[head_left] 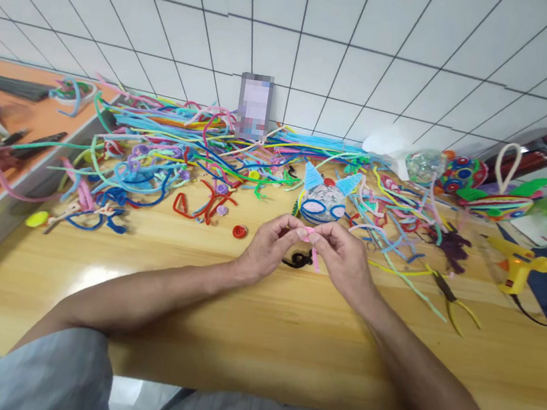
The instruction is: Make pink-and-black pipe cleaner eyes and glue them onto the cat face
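Observation:
Both hands meet over the middle of the table, pinching one pink pipe cleaner whose short end hangs down. My left hand grips it between thumb and fingers, and my right hand holds it from the other side. Just beyond them stands a round silvery ball with blue pointed ears and blue-rimmed ovals on its front. Below the fingers lies a coiled black pipe cleaner, partly hidden by my left hand.
Piles of coloured pipe cleaners line the wall, where a phone leans. Rightward lie yellow-handled pliers and a yellow glue gun. A red coil is left of my hands. An orange-bottomed tray borders the left side.

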Motion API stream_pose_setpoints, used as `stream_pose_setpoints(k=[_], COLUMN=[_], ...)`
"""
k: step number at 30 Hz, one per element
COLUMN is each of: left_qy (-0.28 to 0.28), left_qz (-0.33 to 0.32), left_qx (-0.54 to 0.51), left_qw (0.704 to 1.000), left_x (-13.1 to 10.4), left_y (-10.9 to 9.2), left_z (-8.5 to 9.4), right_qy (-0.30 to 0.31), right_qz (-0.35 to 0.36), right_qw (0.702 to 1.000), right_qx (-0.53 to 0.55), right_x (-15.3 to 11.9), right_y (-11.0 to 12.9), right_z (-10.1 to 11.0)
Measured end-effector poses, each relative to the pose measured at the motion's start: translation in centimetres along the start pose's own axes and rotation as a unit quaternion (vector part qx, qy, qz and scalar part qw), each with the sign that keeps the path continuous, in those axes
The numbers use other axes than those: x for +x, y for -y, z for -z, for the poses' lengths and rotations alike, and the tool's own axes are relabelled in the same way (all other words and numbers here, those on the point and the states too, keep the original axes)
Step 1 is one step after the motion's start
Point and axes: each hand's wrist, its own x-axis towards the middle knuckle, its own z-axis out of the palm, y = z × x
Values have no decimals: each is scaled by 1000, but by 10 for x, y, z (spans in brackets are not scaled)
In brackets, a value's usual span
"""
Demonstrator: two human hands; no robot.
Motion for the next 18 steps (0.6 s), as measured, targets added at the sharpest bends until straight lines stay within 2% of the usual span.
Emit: stream_pose_setpoints(k=[2,5,8,12,18], left_qy=[19,46,59,35,13], left_qz=[-24,-120,-170,-127,-17], left_qx=[61,180,214,169,62], left_qw=[998,975,960,977,998], left_x=[0,2,3,2,0], left_y=[2,3,4,2,3], left_z=[4,13,17,14,8], right_qy=[11,12,6,-15,-8], right_qz=[23,76,104,91,-2], right_qw=[998,988,983,987,998], right_qx=[-52,-131,-152,-130,-65], right_x=[0,0,-2,-4,-4], right_y=[-1,0,1,1,-5], right_z=[2,5,5,1,-4])
